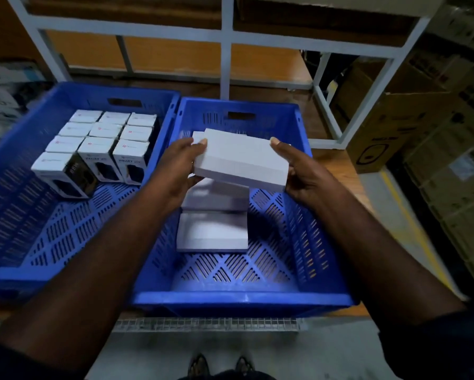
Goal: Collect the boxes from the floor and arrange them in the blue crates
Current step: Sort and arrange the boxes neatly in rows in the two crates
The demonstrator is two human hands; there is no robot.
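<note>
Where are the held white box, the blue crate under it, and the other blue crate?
held white box (241,160), head view, middle of its top face.
right blue crate (244,298), head view, near rim.
left blue crate (38,278), head view, near rim.

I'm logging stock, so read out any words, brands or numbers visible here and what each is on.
"HALLEY": front of white-and-black retail boxes in the left blue plastic crate; what follows is blurred.
Red marks on their white tops: too small to read.
Print on the brown cardboard cartons: blurred.
Held plain white box: none.
</note>
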